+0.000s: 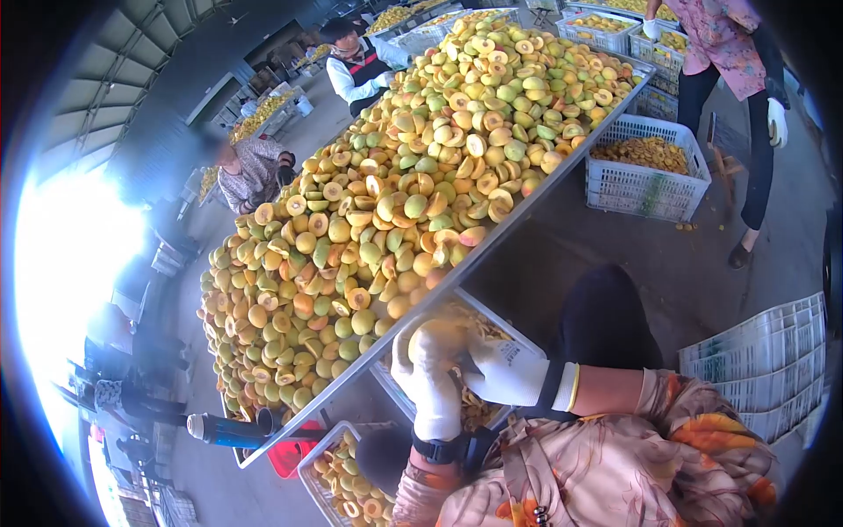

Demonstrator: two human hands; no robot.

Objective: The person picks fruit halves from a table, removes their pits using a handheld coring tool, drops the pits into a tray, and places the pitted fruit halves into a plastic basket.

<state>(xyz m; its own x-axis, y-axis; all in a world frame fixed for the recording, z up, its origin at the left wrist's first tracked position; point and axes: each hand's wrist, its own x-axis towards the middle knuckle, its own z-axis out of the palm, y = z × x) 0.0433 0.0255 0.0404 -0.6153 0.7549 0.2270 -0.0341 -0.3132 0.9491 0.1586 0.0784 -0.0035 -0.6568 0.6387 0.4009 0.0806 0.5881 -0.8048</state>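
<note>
My left hand (432, 386), white-gloved with a dark watch at its wrist, is curled round a pale yellow, blurred piece of fruit (439, 341), seemingly a peach. Close against it from the right, my right hand (505, 371), in the same kind of glove, has its fingers curled in; what they hold is hidden. Both are above a white crate (518, 334) of brownish-yellow pieces, beside the metal table edge (386, 338). Beyond that edge rises a big heap of halved peaches (413, 193), yellow and green, many cut side up.
Another crate (307, 470) of peach halves stands below left, near a red container (290, 452) and a blue cylinder (224, 430). Stacked crates (760, 364) are at right. A filled crate (650, 176) stands beyond the table, near a standing person (724, 44). Other people work across the heap.
</note>
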